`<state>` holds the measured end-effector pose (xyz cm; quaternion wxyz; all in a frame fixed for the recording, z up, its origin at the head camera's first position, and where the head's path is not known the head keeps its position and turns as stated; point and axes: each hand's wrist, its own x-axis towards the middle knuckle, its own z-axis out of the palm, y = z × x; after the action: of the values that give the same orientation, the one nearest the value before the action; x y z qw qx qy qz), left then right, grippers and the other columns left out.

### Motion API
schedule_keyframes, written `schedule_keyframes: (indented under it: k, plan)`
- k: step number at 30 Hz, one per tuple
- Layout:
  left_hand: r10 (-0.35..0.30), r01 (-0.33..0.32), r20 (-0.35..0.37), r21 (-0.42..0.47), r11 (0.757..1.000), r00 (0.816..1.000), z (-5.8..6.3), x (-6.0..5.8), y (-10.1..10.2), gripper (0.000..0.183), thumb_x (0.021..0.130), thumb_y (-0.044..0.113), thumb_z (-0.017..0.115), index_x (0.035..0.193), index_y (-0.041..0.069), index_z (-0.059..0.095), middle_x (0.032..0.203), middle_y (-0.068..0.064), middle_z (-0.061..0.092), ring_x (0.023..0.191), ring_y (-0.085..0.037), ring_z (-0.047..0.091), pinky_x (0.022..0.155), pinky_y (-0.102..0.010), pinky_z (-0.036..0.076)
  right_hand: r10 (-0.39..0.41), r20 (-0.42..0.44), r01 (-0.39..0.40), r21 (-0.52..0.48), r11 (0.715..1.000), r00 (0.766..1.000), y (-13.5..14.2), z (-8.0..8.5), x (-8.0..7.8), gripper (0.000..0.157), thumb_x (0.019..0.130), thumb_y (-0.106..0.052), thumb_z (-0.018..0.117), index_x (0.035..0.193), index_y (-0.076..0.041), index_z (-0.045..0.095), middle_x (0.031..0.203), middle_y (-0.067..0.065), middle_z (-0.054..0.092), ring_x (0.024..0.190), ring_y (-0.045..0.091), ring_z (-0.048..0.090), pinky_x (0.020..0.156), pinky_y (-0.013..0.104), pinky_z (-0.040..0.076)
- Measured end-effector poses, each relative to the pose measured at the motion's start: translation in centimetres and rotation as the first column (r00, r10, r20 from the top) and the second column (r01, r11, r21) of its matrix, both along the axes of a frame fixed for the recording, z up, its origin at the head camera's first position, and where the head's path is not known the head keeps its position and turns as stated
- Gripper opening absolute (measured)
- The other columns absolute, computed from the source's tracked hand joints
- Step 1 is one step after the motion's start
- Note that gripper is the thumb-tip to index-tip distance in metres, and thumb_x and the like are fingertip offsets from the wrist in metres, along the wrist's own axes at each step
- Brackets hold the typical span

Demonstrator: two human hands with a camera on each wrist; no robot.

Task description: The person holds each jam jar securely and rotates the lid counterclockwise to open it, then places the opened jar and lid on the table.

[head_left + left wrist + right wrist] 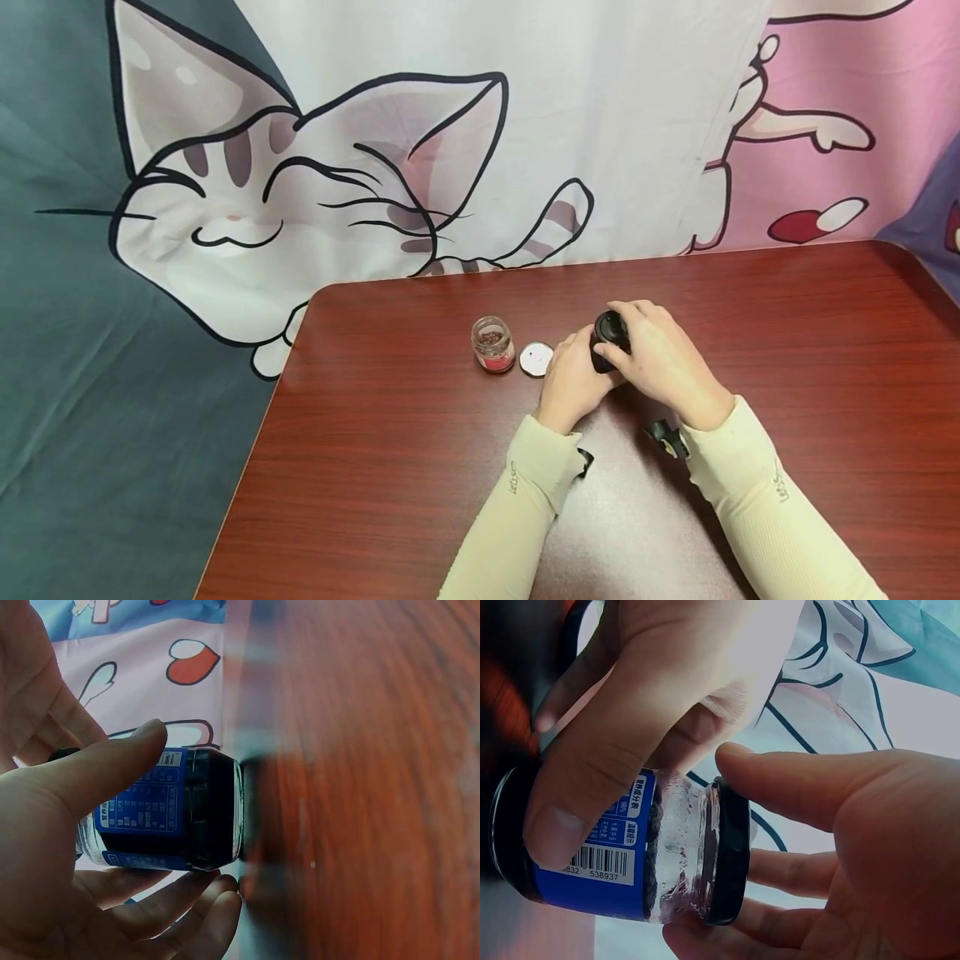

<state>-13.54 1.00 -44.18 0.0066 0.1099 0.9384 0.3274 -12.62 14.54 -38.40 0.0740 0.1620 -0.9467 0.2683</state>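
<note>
A dark jar (606, 335) with a blue label is held over the red-brown table (420, 467), right of its middle. My left hand (573, 377) grips the jar's body (206, 814): the thumb (112, 769) lies across the label and the fingers curl beneath. My right hand (660, 358) covers the jar's top. In the right wrist view, its thumb (780, 776) and fingers are curled round the black lid (733, 885). The clear glass neck (679, 855) shows between label and lid. Whether the lid is tight or loose I cannot tell.
A small open glass jar (492, 343) with reddish contents stands left of my hands, a white round lid (536, 358) lying beside it. A cartoon cat cloth (300, 167) hangs behind the table's far edge and covers the left side.
</note>
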Motion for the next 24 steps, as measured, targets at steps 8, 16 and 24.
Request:
schedule_keyframes:
  k: [8,16,24]
  plan:
    - [0.031,-0.031,0.0,-0.027,0.999,1.0,-0.01,-0.06,0.47,0.062,0.082,0.036,0.08,0.135,0.01,0.06,0.121,-0.004,0.068,0.113,-0.021,0.063,0.098,-0.033,0.047,-0.012,-0.006,0.012,-0.003,1.0,1.0,0.0,-0.03,-0.07,0.048,0.088,-0.014,0.076,0.126,0.01,0.057,0.118,0.033,0.059,0.111,0.049,0.055,0.095,0.06,0.042]
    - [0.069,-0.068,0.012,-0.047,0.997,0.998,-0.13,-0.17,0.65,0.061,0.082,0.038,0.081,0.133,0.012,0.061,0.12,0.0,0.069,0.109,-0.019,0.064,0.094,-0.033,0.049,-0.009,0.001,0.009,-0.012,1.0,1.0,-0.08,-0.1,-0.13,0.047,0.088,-0.015,0.076,0.125,0.009,0.058,0.116,0.032,0.06,0.109,0.049,0.055,0.094,0.059,0.042]
    - [0.066,-0.066,-0.011,-0.048,0.997,0.998,-0.29,-0.11,0.74,0.057,0.086,0.038,0.078,0.132,0.011,0.061,0.12,-0.002,0.07,0.107,-0.02,0.065,0.093,-0.033,0.05,-0.01,-0.007,0.01,-0.003,1.0,1.0,-0.1,-0.2,-0.11,0.046,0.088,-0.015,0.077,0.123,0.009,0.058,0.115,0.032,0.06,0.108,0.049,0.056,0.092,0.06,0.043]
